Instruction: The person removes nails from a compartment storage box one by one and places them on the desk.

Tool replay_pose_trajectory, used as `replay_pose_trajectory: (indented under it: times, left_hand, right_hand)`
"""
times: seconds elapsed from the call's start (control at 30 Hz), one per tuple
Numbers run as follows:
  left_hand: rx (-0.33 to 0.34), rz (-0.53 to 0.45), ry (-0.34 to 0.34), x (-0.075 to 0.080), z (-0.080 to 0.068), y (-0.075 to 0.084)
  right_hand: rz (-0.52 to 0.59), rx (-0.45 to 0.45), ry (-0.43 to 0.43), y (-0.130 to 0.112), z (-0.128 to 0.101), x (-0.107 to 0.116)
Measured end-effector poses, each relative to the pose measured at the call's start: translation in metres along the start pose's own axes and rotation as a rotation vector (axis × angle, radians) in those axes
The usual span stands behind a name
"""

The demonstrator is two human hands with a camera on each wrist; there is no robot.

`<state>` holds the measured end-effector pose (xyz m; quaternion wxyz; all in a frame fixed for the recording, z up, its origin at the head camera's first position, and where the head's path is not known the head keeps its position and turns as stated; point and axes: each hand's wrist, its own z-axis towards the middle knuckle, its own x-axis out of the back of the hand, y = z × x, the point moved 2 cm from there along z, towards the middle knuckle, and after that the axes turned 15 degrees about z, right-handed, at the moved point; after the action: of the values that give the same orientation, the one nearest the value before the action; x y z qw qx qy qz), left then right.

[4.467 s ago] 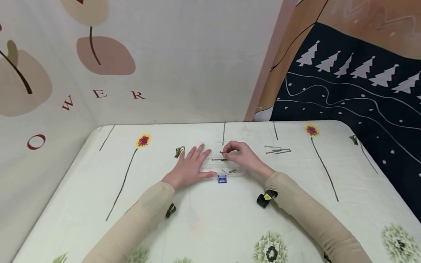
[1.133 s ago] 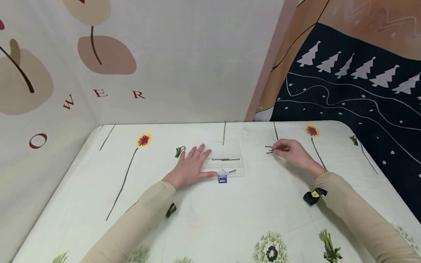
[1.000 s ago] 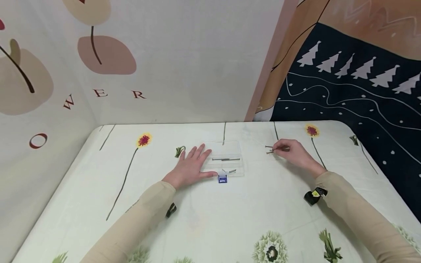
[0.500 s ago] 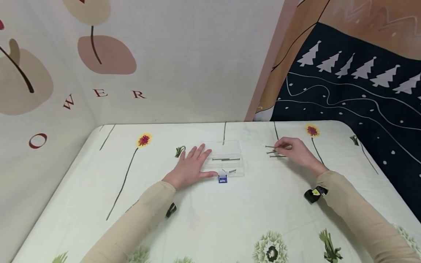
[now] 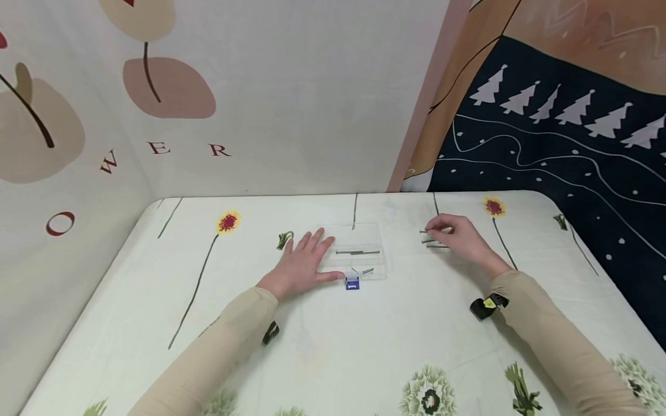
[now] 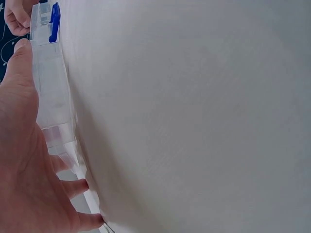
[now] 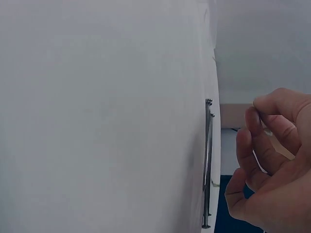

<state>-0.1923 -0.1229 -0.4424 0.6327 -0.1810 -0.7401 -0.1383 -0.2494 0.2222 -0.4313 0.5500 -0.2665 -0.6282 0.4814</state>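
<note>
My left hand point(image 5: 302, 266) lies with spread, straight fingers against the left side of a clear plastic box point(image 5: 378, 232), its thumb by the blue latch point(image 5: 352, 283). Long nails point(image 5: 364, 252) rest in the box's middle compartment, and short metal pieces point(image 5: 367, 271) in the front one. My right hand point(image 5: 460, 236), at the right, has thumb and index finger pinched together on a nail mostly hidden by the fingers; a small pale glint shows behind them in the right wrist view. Below these fingers, several nails point(image 7: 208, 160) lie side by side on the cloth.
A white flower-printed cloth point(image 5: 322, 346) covers the table. Printed hangings point(image 5: 291, 127) stand behind its far edge. Bare cloth lies between the box and the loose nails. A black strap device point(image 5: 484, 308) is on the right wrist.
My right hand went from over the box to the loose nails on the right, worked among them and spread them apart, and has just shifted slightly left. My left hand stays put.
</note>
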Motion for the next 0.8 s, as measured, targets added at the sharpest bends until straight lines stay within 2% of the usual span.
replay_pose_trajectory:
  times: [0.27,0.73,0.8]
  left_hand:
    - [0.003,0.001,0.001,-0.001,0.001,-0.001]
    - [-0.002,0.017,0.005,0.0,-0.001,0.0]
    - [-0.003,0.019,0.007,-0.001,0.0,-0.001]
  right_hand:
    - [0.054,0.031,-0.015,-0.009,0.002,-0.011]
    - [0.138,0.031,-0.021,-0.019,0.012,-0.04]
    - [0.142,0.037,-0.026,-0.027,0.01,-0.043]
